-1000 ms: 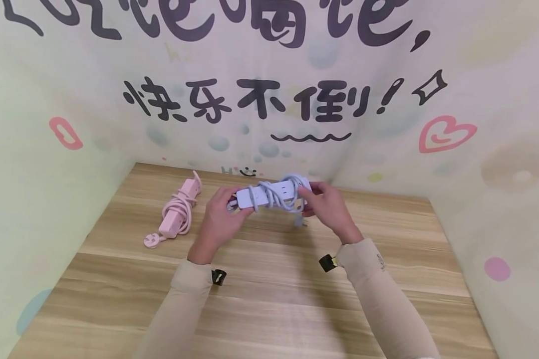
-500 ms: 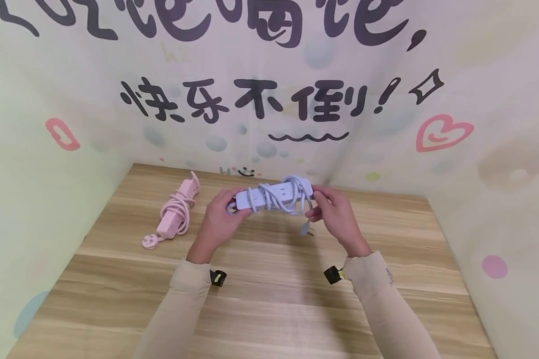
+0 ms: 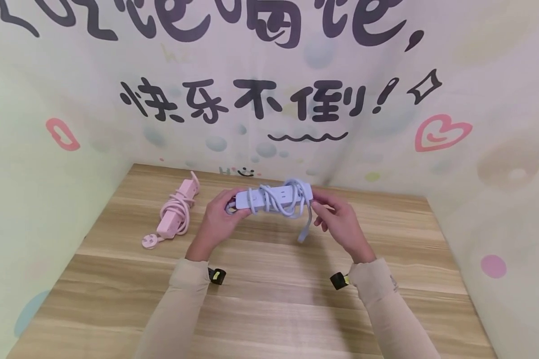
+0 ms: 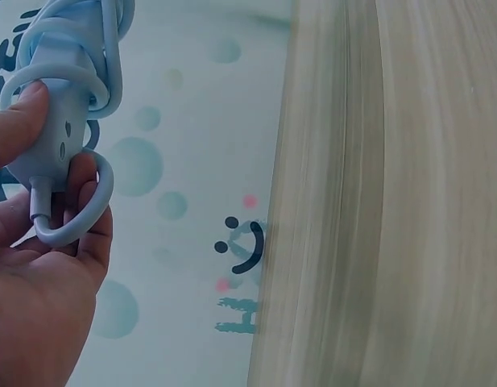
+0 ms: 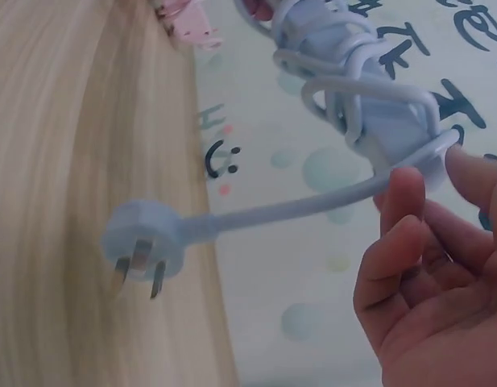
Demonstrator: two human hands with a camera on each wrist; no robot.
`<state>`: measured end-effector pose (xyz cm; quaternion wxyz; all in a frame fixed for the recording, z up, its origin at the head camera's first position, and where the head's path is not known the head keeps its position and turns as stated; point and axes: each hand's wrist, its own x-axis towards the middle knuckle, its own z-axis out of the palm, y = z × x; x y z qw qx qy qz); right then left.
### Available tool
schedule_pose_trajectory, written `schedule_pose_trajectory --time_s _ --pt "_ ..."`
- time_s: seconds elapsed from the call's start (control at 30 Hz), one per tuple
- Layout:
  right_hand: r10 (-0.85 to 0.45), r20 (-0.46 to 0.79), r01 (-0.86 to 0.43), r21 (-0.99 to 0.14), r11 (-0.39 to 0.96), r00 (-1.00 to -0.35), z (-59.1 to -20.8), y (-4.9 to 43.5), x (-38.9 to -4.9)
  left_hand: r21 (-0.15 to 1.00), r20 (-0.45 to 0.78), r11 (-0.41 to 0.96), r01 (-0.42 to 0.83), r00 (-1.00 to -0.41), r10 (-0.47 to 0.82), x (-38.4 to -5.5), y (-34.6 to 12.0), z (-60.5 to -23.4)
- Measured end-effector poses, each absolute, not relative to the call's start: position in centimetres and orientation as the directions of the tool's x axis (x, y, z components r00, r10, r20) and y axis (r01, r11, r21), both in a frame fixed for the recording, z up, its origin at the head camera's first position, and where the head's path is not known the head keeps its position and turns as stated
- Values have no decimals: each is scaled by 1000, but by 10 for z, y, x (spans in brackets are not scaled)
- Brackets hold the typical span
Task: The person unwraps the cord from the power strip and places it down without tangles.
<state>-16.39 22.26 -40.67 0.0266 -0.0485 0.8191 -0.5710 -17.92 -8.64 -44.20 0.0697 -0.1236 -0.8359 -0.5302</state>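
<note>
A light blue power strip (image 3: 276, 196), its cord wound loosely around it, is held up above the table between both hands. My left hand (image 3: 217, 217) grips its left end; in the left wrist view the thumb lies on the body, and a loop of cord (image 4: 107, 189) bends back past the fingers. At the other end, my right hand (image 3: 341, 222) pinches the strip with thumb and fingers. From there the free cord (image 5: 296, 210) hangs down, ending in a plug (image 5: 143, 238) with metal prongs. The strip's underside is hidden.
On the wooden table (image 3: 260, 309), left of my left hand, lies a pink power strip (image 3: 176, 212) wrapped in its cord, its round plug (image 3: 150, 241) toward me. A printed cloth backdrop (image 3: 251, 149) stands along the back and both sides.
My right hand has shifted slightly right and down along the strip's end. The plug end of the cord now hangs freely below the strip. The left hand stays put.
</note>
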Motion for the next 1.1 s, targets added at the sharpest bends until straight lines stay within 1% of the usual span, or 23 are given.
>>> schedule_pose_trajectory --time_s 0.17,0.27,0.4,0.53,0.6,0.67,0.83,0.97,1.1 --pt "-80 7 -35 -934 355 -997 -421 224 -159 872 229 406 275 -960 158 -179 -86 -441" --pt "-60 2 -22 -943 332 -998 -430 220 -154 875 220 402 269 -962 165 -179 -86 -441" --pt "-70 -9 -7 -974 226 -998 -442 213 -149 872 239 399 283 -958 159 -178 -85 -442" --pt "-69 17 -21 -997 69 -997 -449 206 -146 868 268 392 306 -952 150 -179 -85 -446" --pt "-46 48 -50 -998 48 -998 -451 204 -146 866 275 389 312 -950 151 -179 -85 -447" --pt "-13 90 -90 -993 79 -996 -451 203 -146 867 275 387 313 -950 152 -179 -85 -448" --pt "51 185 -168 -957 237 -981 -444 206 -145 876 242 386 289 -956 165 -177 -86 -448" --pt "17 242 -222 -912 346 -970 -435 210 -144 882 216 386 271 -960 180 -175 -85 -448" --pt "-70 332 -325 -821 469 -941 -419 214 -145 877 211 397 272 -959 190 -172 -85 -448"
